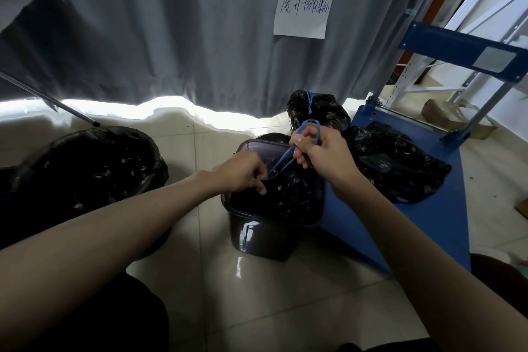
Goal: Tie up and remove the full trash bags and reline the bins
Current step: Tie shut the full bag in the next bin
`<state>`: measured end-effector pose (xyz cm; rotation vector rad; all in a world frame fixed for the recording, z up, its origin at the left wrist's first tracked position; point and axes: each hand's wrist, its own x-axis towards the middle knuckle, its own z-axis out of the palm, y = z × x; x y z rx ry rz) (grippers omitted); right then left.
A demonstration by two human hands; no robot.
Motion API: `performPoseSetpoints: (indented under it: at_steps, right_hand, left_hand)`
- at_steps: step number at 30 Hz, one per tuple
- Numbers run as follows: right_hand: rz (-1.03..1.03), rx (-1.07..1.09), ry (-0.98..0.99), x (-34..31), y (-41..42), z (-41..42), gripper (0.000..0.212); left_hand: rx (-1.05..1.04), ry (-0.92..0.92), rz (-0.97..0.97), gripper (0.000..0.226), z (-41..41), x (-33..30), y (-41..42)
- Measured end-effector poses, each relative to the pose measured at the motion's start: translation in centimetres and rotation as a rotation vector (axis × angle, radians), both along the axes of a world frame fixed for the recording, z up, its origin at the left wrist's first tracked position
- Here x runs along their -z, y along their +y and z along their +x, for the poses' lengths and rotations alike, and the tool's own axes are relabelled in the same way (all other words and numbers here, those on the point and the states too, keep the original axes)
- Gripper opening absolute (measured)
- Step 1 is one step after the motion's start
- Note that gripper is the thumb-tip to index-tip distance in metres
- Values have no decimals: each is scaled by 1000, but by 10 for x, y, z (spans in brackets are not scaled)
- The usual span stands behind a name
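While the left hand (pixel 243 171) pinches black liner (pixel 288 191), the right hand (pixel 320 151) grips a blue drawstring (pixel 310 126) — taut.

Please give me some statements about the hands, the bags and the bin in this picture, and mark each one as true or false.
1. The right hand holds a blue drawstring in its grip. True.
2. The bin between the hands has no bag inside. False: a black bag lines it, and the left hand grips that bag near its mouth.
3. A tied black bag stands behind the bin, by the curtain. True.
4. The blue cart on the right carries nothing. False: a black bag lies on it.
5. A paper note hangs on the curtain. True.
6. The floor is carpet. False: it is shiny pale tile.
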<state>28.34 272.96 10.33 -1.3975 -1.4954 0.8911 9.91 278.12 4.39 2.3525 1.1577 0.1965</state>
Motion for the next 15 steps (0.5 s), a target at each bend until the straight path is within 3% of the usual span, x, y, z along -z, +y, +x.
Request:
performPoseSetpoints:
  at_steps: [2,6,11,15]
  right_hand:
    - [1,7,34,2,1,2,18]
    - [29,0,103,3,4,-2,17]
    - [38,-57,293,5,6,-6,13]
    - [-41,-38,55,23,3,5,24]
  left_hand:
    - [29,-32,-41,23,2,-15,3]
    - [-23,-315,5,26,10,-49,8]
    - [-98,-381,17,14,13,-56,6]
    - [-168,-410,18,11,9,-59,6]
